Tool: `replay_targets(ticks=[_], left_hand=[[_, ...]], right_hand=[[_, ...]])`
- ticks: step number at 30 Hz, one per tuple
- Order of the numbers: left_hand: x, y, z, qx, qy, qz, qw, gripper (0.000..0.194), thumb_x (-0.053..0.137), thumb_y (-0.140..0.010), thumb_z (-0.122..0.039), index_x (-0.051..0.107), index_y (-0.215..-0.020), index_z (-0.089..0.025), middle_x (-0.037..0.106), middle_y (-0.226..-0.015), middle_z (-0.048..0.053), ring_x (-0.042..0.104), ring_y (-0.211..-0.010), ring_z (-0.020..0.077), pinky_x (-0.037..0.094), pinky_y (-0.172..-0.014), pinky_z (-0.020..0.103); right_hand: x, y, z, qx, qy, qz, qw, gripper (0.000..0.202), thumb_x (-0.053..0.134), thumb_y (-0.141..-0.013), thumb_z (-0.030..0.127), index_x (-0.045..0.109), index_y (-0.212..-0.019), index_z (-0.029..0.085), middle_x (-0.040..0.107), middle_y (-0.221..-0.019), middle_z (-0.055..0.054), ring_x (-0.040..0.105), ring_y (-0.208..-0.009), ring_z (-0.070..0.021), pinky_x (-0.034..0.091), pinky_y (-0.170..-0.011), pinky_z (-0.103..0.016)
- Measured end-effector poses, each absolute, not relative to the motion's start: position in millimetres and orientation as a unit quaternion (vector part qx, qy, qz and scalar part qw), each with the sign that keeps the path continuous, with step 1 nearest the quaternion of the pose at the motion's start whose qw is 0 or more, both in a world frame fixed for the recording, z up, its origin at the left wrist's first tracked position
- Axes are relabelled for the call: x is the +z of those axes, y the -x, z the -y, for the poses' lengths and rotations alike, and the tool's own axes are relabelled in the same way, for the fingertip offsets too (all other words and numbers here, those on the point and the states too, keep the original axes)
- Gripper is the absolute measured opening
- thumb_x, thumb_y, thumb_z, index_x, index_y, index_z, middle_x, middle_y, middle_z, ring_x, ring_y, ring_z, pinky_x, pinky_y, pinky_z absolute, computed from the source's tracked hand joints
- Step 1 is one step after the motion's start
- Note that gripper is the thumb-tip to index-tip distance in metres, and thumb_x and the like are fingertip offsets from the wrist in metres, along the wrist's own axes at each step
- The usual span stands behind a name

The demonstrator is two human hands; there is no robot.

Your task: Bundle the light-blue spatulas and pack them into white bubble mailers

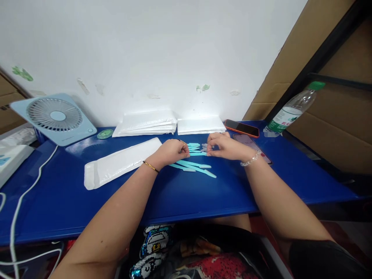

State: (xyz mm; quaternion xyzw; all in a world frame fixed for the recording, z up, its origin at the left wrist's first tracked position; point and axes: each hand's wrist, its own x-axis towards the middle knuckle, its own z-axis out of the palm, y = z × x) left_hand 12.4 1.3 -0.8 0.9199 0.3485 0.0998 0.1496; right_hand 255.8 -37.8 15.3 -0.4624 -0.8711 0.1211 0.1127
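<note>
On my blue table (192, 201), both hands at the skinny turquoise plastic sticks (205, 166).
White bubble mailer (122, 164) lies to the left, then my left hand (174, 151) and right hand (223, 147), fingers curled in at opposite ends of one stick; can't tell if either's really gripping. More sticks lie just beside and between them, near little grey pieces (204, 147). Looks like I'm mid-handling; next move calls for a light fingertip pinch, imo.

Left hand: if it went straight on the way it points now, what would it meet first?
Most likely the turquoise sticks just past the left hand, before the right hand; depth is hard to judge, and it may already touch them.
</note>
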Motion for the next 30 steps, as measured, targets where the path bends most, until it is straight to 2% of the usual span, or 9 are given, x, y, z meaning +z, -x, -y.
replay_targets(ticks=[8,14,20,25,30], left_hand=[[-2.4,3.3,-15.9,0.099,-0.907,-0.401,0.084,0.02,0.056,-0.078,-0.037,0.069,-0.075,-0.021,0.069,-0.078,0.002,0.058,-0.068,0.0152,0.036,-0.06,0.025],[-6.1,9.0,-20.7,0.116,-0.888,-0.431,0.112,0.023,0.062,-0.072,-0.042,0.068,-0.083,-0.023,0.067,-0.08,-0.001,0.058,-0.069,0.0148,0.035,-0.057,0.024],[0.1,-3.1,-4.2,0.127,-0.915,-0.354,0.149,0.029,0.061,-0.074,-0.046,0.069,-0.086,-0.021,0.066,-0.082,0.002,0.059,-0.075,0.0161,0.039,-0.061,0.024],[0.2,-10.4,3.5,0.082,-0.933,-0.303,0.175,0.021,0.057,-0.079,-0.038,0.07,-0.08,-0.022,0.068,-0.075,0.0,0.058,-0.07,0.0145,0.037,-0.058,0.024],[-2.6,-3.1,-6.8,0.105,-0.925,-0.351,0.097,0.019,0.054,-0.08,-0.031,0.069,-0.075,-0.02,0.069,-0.076,0.002,0.058,-0.071,0.0161,0.036,-0.061,0.026]], right_hand=[[5.0,-269.9,26.1,0.085,0.501,0.852,0.126,0.017,0.06,-0.081,0.034,0.065,-0.072,0.02,0.06,-0.092,-0.005,0.053,-0.094,-0.024,0.024,-0.087,-0.041],[11.1,-268.5,33.9,0.096,0.497,0.852,0.135,0.02,0.063,-0.078,0.042,0.068,-0.08,0.023,0.061,-0.096,-0.005,0.054,-0.094,-0.0244,0.024,-0.087,-0.041],[11.4,-241.6,47.2,0.143,0.42,0.894,0.053,0.02,0.066,-0.076,0.043,0.07,-0.074,0.023,0.06,-0.091,-0.004,0.053,-0.092,-0.0244,0.026,-0.083,-0.039],[5.7,-235.8,44.5,0.123,0.428,0.893,0.064,0.015,0.062,-0.079,0.034,0.067,-0.072,0.021,0.059,-0.09,-0.005,0.051,-0.091,-0.0228,0.025,-0.082,-0.038],[6.1,-252.1,36.1,0.07,0.478,0.868,0.117,0.012,0.06,-0.08,0.028,0.065,-0.074,0.02,0.06,-0.093,-0.005,0.052,-0.096,-0.0245,0.025,-0.083,-0.039]])
